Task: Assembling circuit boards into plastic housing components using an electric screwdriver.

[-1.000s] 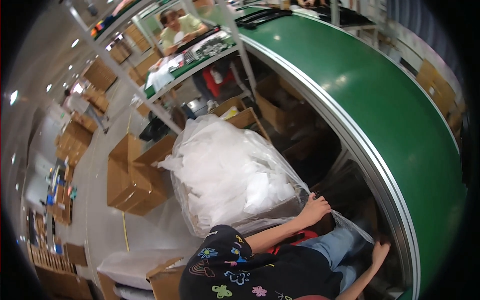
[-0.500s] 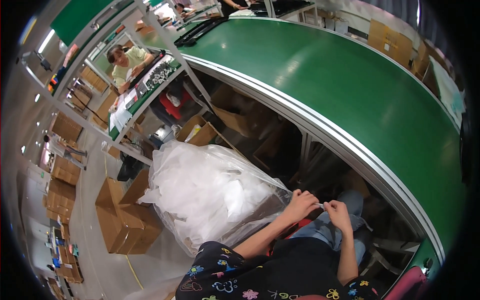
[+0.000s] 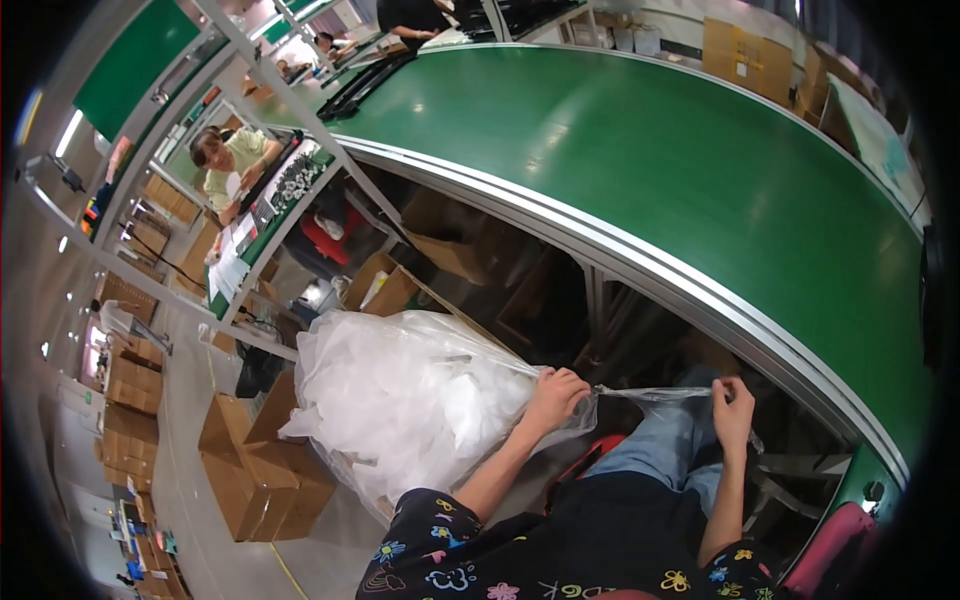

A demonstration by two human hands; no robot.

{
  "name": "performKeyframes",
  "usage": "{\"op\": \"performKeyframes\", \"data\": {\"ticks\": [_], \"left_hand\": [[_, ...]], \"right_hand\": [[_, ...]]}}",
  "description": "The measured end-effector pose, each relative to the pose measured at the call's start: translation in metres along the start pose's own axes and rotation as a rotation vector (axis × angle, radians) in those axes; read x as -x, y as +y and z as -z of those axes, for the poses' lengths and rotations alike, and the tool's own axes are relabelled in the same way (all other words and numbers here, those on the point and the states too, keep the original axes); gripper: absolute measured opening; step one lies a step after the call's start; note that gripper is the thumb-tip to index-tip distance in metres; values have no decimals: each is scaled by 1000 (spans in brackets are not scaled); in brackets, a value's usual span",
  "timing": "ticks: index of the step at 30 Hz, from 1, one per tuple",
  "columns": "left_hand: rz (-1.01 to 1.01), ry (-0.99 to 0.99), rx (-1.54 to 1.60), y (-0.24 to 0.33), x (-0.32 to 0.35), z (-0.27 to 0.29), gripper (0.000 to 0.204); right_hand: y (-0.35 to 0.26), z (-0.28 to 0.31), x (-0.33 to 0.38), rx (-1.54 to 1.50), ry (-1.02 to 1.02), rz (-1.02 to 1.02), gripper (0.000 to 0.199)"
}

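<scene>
A big clear plastic bag [image 3: 410, 400] stuffed with white material sits beside me on the left, on top of a cardboard box. My left hand [image 3: 555, 390] grips the bag's gathered neck. My right hand [image 3: 732, 410] pinches the far end of the same stretched plastic film, pulled taut between the two hands above my lap. Both hands are below the edge of the green conveyor belt [image 3: 650, 150].
Open cardboard boxes [image 3: 255, 470] stand on the floor at left, more under the conveyor [image 3: 440, 250]. A metal-framed workstation [image 3: 270, 200] runs up the left, with a person in a yellow-green shirt [image 3: 235, 165] seated behind it. A red stool [image 3: 835, 545] is at lower right.
The view has swung, the conveyor now fills more of the upper frame. My hands have drawn apart from each other, stretching the bag's neck between them.
</scene>
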State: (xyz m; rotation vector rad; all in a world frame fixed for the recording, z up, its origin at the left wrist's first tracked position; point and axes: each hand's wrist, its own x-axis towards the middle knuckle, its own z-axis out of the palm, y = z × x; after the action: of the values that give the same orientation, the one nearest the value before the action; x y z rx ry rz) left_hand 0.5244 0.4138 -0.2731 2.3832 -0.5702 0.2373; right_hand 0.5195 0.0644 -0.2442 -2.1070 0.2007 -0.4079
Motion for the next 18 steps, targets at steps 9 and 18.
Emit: {"op": "performKeyframes", "data": {"ticks": [9, 18], "left_hand": [[-226, -166, 134, 45, -21, -40, 13], [-109, -145, 93, 16, -14, 10, 11]], "right_hand": [[-64, -63, 27, -8, -618, 359, 50], [-37, -69, 38, -236, -761, 40, 34]]}}
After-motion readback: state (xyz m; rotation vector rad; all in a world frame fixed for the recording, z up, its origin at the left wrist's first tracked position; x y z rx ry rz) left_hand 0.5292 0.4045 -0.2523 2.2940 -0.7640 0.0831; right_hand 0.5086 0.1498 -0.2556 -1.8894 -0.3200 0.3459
